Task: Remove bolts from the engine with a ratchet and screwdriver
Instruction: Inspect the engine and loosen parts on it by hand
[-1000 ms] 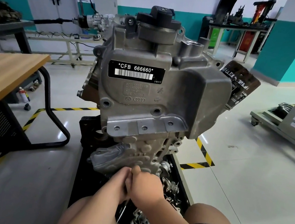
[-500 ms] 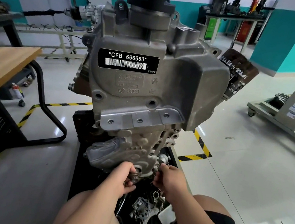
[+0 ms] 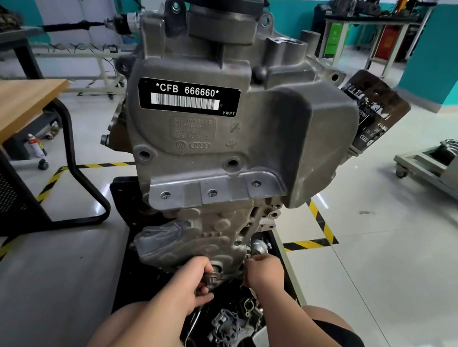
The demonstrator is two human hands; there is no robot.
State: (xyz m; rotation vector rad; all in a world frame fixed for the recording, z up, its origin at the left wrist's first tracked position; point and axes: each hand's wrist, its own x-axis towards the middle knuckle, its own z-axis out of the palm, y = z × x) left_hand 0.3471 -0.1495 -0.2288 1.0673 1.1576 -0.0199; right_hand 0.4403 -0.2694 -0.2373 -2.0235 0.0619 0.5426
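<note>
Engine (image 3: 226, 143) upright on the black tray (image 3: 121, 187), bolt-loosening step in hand: left hand (image 3: 192, 280) fingers wrapped round the ratchet (image 3: 211, 281) low on its front, right hand (image 3: 263, 269) fingers pinching a small part (image 3: 249, 260) beside it; next, likely calls for steady turning.

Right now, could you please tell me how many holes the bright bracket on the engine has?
3 in the bracket: left hole, middle hole, right hole, all in its front face. More may be hidden underneath.
</note>
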